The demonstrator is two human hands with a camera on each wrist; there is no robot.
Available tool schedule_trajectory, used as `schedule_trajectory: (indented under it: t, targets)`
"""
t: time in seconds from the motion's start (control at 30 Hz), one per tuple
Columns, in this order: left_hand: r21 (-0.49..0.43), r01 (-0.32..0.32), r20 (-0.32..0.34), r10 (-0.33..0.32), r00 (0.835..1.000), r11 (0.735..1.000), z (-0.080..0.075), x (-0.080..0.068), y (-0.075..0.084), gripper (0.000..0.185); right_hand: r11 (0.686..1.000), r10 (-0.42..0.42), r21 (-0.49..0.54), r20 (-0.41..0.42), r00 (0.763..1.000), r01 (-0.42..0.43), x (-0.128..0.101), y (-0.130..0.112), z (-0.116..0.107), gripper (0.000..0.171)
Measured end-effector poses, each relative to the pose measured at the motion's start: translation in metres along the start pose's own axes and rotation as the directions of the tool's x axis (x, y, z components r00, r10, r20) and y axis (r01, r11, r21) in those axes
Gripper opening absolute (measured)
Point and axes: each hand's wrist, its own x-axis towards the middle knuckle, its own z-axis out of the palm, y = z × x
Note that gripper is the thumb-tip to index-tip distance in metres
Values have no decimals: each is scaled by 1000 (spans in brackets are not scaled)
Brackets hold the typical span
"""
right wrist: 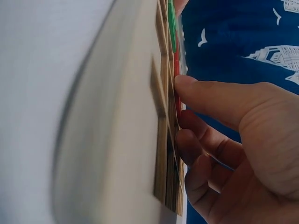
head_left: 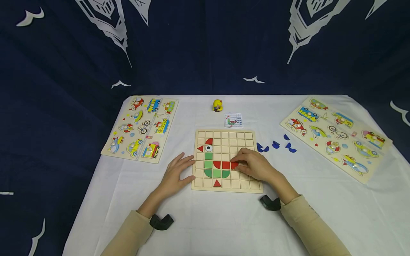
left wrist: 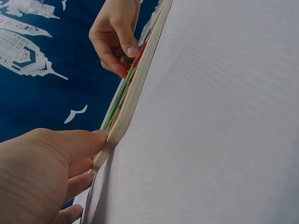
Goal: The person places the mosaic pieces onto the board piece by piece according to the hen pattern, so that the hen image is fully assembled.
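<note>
Grid board [head_left: 226, 185] holds red and green pieces; right hand [head_left: 256, 165] pinches a red piece [head_left: 234, 165] in its cell, left hand [head_left: 175, 173] rests flat, fingers straight, against the board's edge.

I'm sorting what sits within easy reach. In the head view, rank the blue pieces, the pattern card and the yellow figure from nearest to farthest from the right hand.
From the right hand:
1. Blue pieces, just beyond it, right of the board.
2. Pattern card, past the board's far edge.
3. Yellow figure, farthest back, left of the card.
</note>
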Motion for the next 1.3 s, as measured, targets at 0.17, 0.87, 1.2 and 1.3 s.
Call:
schedule_trajectory:
  t: [0.17, 0.87, 1.2, 1.3]
  targets:
    - [1, -3, -3, 3, 1000, 1000, 0, 0, 0, 53, 1000, 9, 7, -15, 1000, -9, 0, 1, 1, 23]
    - [-7, 1, -11, -1, 1000, 1000, 0, -2, 1, 53, 998, 62, 35, -152, 986, -58, -18, 11, -22, 19]
    - [-8, 0, -8, -1, 1000, 1000, 1, -1, 0, 53, 997, 64, -20, -316, 946, -74, -34, 42, -46, 21]
    - [-10, 0, -9, 0, 1000, 1000, 1, -1, 0, 53, 994, 88, -29, -358, 929, -106, -37, 50, -51, 22]
